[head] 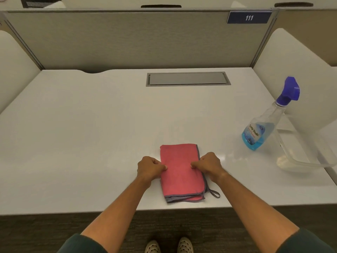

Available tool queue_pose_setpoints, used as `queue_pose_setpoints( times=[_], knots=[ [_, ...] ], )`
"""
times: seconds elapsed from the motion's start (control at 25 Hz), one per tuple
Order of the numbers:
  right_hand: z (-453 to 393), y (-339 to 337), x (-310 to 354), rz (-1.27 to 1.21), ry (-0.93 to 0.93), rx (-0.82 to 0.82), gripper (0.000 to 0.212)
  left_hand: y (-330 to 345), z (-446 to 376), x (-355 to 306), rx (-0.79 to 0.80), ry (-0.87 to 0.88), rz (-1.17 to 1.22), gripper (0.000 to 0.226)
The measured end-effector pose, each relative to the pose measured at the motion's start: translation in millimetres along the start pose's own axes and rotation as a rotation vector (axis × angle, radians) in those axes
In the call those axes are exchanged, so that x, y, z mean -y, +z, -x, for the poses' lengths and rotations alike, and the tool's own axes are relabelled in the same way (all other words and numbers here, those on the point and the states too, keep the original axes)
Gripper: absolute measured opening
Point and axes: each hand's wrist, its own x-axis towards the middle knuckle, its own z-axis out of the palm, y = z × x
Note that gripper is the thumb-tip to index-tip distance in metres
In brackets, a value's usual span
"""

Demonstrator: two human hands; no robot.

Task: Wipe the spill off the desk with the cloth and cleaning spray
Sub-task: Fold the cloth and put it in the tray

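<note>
A folded pink cloth with grey trim and a small hanging loop lies on the white desk near its front edge. My left hand grips the cloth's left side and my right hand grips its right side, fingers curled onto the fabric. A clear spray bottle with blue liquid and a blue trigger head stands upright at the right, apart from both hands. No spill is plainly visible on the desk surface.
A grey cable hatch is set into the desk at the back. Fabric partitions enclose the back and sides; a blue "111" sign hangs top right. A white side panel stands just behind the bottle.
</note>
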Motion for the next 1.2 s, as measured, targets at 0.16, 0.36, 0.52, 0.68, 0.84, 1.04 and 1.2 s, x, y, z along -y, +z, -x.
queue_pose_setpoints(
  times=[0.16, 0.36, 0.52, 0.68, 0.84, 1.04, 1.2],
  knots=[
    [-2, -2, -3, -0.162, 0.044, 0.056, 0.028, -2, 1, -2, 0.014, -0.011, 0.048, 0.014],
    [9, -11, 5, -0.321, 0.042, 0.103, 0.014, -13, 6, -15, 0.043, -0.001, 0.206, 0.013],
    [18, -24, 18, -0.433, -0.031, 0.091, 0.040, -27, 10, -31, 0.045, 0.035, 0.311, 0.035],
    [26, -36, 32, -0.435, -0.175, 0.079, 0.051, -41, 12, -43, 0.059, 0.173, 0.290, 0.032],
    [28, -44, 41, -0.398, -0.315, 0.119, 0.035, -53, 13, -54, 0.108, 0.321, 0.218, 0.013],
    [28, -53, 49, -0.336, -0.377, 0.181, 0.050, -68, 13, -63, 0.130, 0.380, 0.196, 0.028],
    [27, -53, 55, -0.195, -0.453, 0.135, 0.048, -75, 12, -67, 0.095, 0.422, 0.092, 0.038]
  ],
)
